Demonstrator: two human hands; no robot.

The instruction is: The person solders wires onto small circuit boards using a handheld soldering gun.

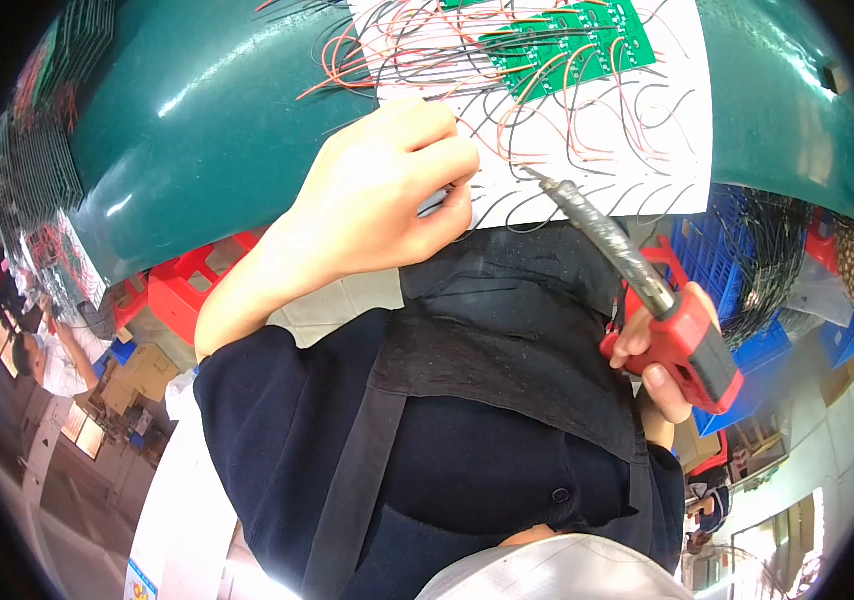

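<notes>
Soldering in progress — left hand (387, 195) is curling shut, pinching a thin wire (434, 203) against the white sheet (587, 170) at the bench's near edge. Right hand (659, 365) is gripping a red-handled soldering iron (637, 270), fingers closed round it, tip hovering just right of the left fingers. Green boards (567, 40) are lying far, trailing red and black leads. Next move is likely calling for a steady tip placement on the pinched wire's end.

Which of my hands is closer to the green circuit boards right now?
Left. Your left hand rests on the white sheet just below and left of the green circuit boards. Your right hand is lower down, off the bench, gripping the red-handled soldering iron.
</notes>
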